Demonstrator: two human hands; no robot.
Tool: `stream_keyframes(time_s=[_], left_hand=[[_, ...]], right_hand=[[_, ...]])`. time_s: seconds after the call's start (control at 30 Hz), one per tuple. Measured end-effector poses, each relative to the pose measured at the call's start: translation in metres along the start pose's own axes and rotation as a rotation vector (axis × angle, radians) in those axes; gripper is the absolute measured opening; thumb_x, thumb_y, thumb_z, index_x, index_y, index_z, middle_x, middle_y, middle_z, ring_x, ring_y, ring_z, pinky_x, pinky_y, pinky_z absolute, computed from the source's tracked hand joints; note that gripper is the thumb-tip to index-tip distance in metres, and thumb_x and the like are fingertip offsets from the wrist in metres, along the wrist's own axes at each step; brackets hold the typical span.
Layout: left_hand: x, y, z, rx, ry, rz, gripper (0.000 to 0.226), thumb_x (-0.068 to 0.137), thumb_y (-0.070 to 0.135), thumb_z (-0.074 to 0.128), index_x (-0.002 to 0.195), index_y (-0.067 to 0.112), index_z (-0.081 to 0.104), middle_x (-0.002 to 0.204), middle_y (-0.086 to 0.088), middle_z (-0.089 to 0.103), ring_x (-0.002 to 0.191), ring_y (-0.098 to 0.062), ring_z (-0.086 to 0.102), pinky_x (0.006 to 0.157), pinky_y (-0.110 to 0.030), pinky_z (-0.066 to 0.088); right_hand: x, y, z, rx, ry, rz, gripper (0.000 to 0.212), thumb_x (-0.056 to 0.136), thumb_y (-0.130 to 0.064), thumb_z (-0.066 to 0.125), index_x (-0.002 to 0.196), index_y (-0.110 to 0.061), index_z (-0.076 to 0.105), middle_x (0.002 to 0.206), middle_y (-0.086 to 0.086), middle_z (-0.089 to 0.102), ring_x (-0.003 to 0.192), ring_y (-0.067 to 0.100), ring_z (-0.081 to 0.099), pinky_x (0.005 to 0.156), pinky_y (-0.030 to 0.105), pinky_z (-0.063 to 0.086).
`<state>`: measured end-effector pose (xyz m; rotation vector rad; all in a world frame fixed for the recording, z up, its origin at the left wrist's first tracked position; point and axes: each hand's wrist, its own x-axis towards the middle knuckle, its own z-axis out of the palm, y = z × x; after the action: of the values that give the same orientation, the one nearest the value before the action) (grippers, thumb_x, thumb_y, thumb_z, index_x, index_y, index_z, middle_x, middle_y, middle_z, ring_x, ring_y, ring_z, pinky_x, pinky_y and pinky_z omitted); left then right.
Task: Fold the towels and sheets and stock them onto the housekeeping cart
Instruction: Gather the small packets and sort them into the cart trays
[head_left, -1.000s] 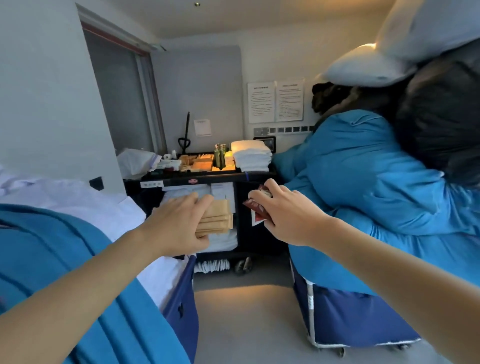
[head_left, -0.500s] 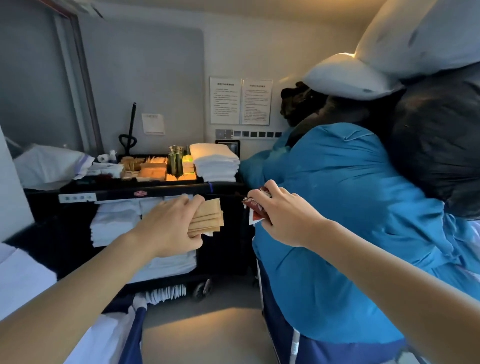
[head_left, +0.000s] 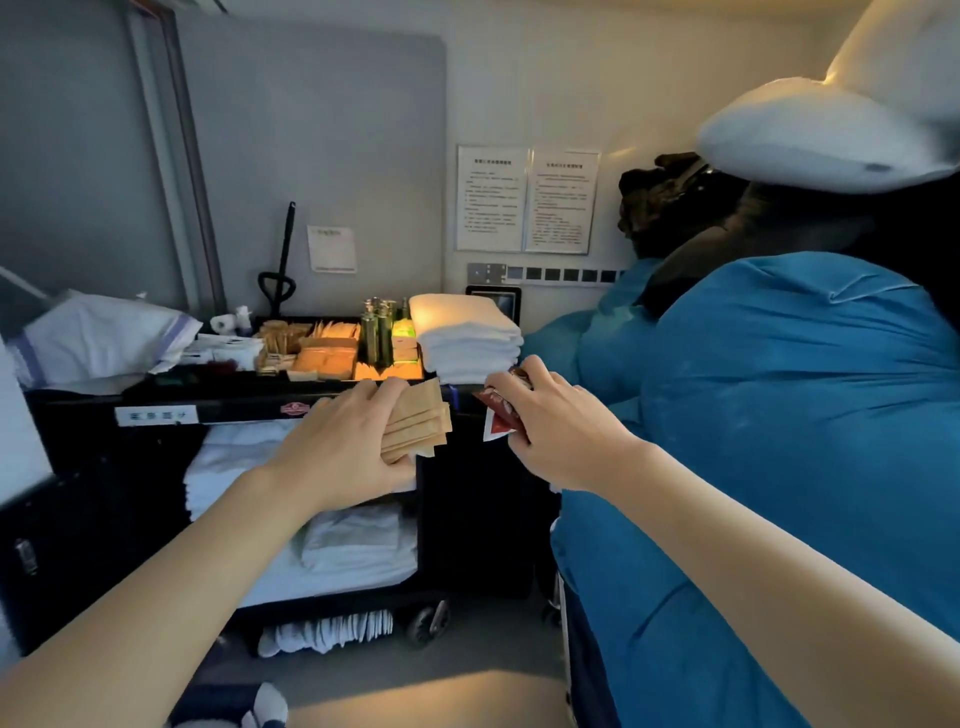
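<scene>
Cart (head_left: 156, 410) nearer now, hands (head_left: 343, 447) gripping packets (head_left: 421, 418), lower shelves dim

A narrow strip of floor (head_left: 467, 691) is lying open between the housekeeping cart (head_left: 156, 410) and the bulging blue linen bag (head_left: 779, 415), which is crowding the right side.

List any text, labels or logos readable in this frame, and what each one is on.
None can be read.
Two wall notices: printed lines, too small.
Small wall note: blurred.
White label on the housekeeping cart: characters, illegible.
Red oval badge on the cart rim: brand unreadable.
Red packets in the right hand: print unclear.
</scene>
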<state>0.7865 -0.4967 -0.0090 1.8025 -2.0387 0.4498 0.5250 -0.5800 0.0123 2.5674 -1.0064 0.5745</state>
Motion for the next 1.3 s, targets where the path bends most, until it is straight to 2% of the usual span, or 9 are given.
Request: stream_keyframes(time_s=[0.1,0.23,0.33,0.47,0.63,0.77,1.03,1.17,1.3], left_hand=[[0.038,-0.021,0.021,0.012,0.0,-0.052,0.065,0.075,0.057,0.059,0.13,0.034,0.032,0.106,0.006,0.05,0.087,-0.02,0.051,0.076,-0.041,0.049],[0.088,-0.048,0.043,0.059,0.015,-0.143,0.062,0.078,0.054,0.063,0.128,0.032,0.033,0.109,0.006,0.05,0.089,-0.019,0.051,0.077,-0.04,0.047],[0.123,-0.065,0.057,0.084,0.051,-0.218,0.062,0.077,0.052,0.062,0.128,0.032,0.033,0.11,0.005,0.05,0.085,-0.019,0.05,0.073,-0.037,0.043],[0.157,-0.09,0.079,0.078,0.094,-0.303,0.061,0.076,0.05,0.063,0.127,0.032,0.034,0.107,0.004,0.051,0.081,-0.019,0.051,0.072,-0.039,0.047],[0.181,-0.126,0.106,0.121,0.073,-0.381,0.07,0.071,0.06,0.053,0.132,0.033,0.031,0.105,0.005,0.047,0.082,-0.02,0.048,0.073,-0.04,0.046],[0.193,-0.162,0.132,0.091,0.114,-0.474,0.068,0.072,0.059,0.056,0.13,0.033,0.033,0.098,0.008,0.042,0.08,-0.02,0.047,0.069,-0.039,0.042],[0.217,-0.267,0.18,-0.076,0.193,-0.619,0.066,0.075,0.052,0.068,0.129,0.037,0.033,0.102,0.006,0.047,0.08,-0.018,0.055,0.072,-0.044,0.053],[0.238,-0.335,0.199,-0.123,0.254,-0.643,0.068,0.074,0.057,0.068,0.129,0.04,0.033,0.102,0.008,0.046,0.079,-0.015,0.055,0.069,-0.04,0.05],[0.256,-0.4,0.217,-0.135,0.247,-0.673,0.066,0.071,0.058,0.067,0.125,0.038,0.034,0.099,0.009,0.044,0.078,-0.014,0.053,0.065,-0.037,0.043]], right_hand=[[0.05,0.023,0.034,0.047,0.033,-0.033,0.052,0.09,-0.036,0.055,0.137,-0.033,0.034,0.125,0.006,0.043,0.102,0.034,0.057,0.073,0.047,0.053],[0.114,0.063,0.072,0.11,0.067,-0.047,0.054,0.091,-0.036,0.058,0.139,-0.034,0.032,0.13,0.007,0.043,0.103,0.034,0.058,0.074,0.046,0.055],[0.156,0.087,0.097,0.187,0.096,-0.032,0.055,0.093,-0.035,0.057,0.141,-0.034,0.031,0.133,0.006,0.041,0.107,0.033,0.056,0.079,0.048,0.057],[0.198,0.106,0.135,0.279,0.119,-0.041,0.058,0.094,-0.034,0.061,0.144,-0.035,0.031,0.134,0.005,0.041,0.109,0.03,0.056,0.082,0.047,0.058],[0.245,0.118,0.18,0.362,0.117,-0.043,0.056,0.095,-0.031,0.059,0.144,-0.032,0.033,0.13,0.005,0.041,0.109,0.028,0.055,0.081,0.046,0.057],[0.29,0.116,0.213,0.437,0.12,-0.029,0.056,0.094,-0.029,0.058,0.143,-0.034,0.032,0.127,0.004,0.04,0.106,0.027,0.055,0.079,0.044,0.057],[0.383,0.087,0.283,0.524,0.108,0.009,0.056,0.094,-0.028,0.059,0.142,-0.036,0.031,0.13,0.002,0.039,0.109,0.026,0.055,0.079,0.041,0.059],[0.45,0.065,0.311,0.542,0.104,-0.015,0.057,0.094,-0.028,0.06,0.142,-0.04,0.031,0.131,-0.001,0.039,0.111,0.022,0.055,0.08,0.037,0.06],[0.513,0.04,0.341,0.546,0.067,-0.029,0.059,0.094,-0.029,0.063,0.142,-0.042,0.032,0.133,-0.002,0.039,0.115,0.023,0.056,0.086,0.042,0.06]])
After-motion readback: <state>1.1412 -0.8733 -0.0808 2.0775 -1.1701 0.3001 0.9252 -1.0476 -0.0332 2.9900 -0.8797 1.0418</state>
